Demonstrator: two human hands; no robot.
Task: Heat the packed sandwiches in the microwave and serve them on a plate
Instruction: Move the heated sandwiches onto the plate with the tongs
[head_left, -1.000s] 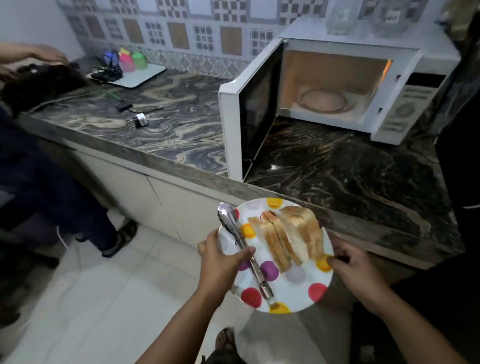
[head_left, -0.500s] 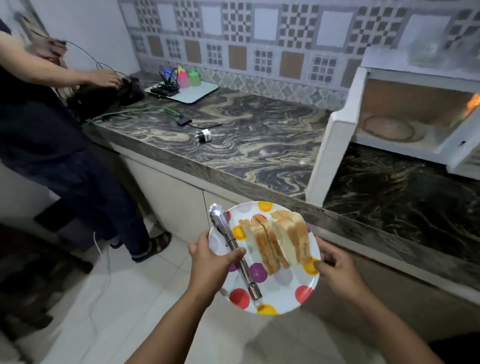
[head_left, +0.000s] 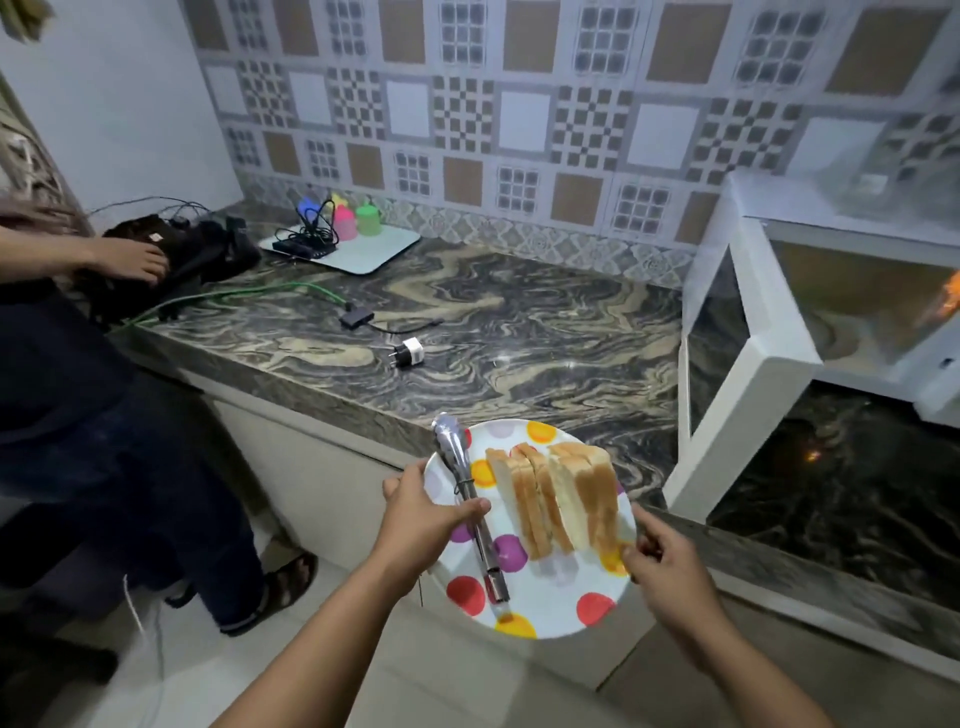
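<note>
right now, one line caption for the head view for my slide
Both hands carry a dotted plate of sandwiches and tongs beside the open microwave.

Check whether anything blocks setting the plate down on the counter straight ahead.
Nothing visible does. The plate, held by left hand and right hand, faces bare counter; the charger plug lies further back-left, the microwave door right.

Sandwiches (head_left: 558, 501): several white-bread halves, crusts up, packed side by side on edge, leaning slightly, on far half of plate. Plate (head_left: 550, 597): round, white, coloured polka dots, held level in air just off desk (head_left: 519, 332) front edge. Metal tongs (head_left: 470, 499) lie closed across plate's left side, beside sandwiches. Microwave (head_left: 831, 322): white, on desk right of plate, door swung open, cavity lit.
</note>
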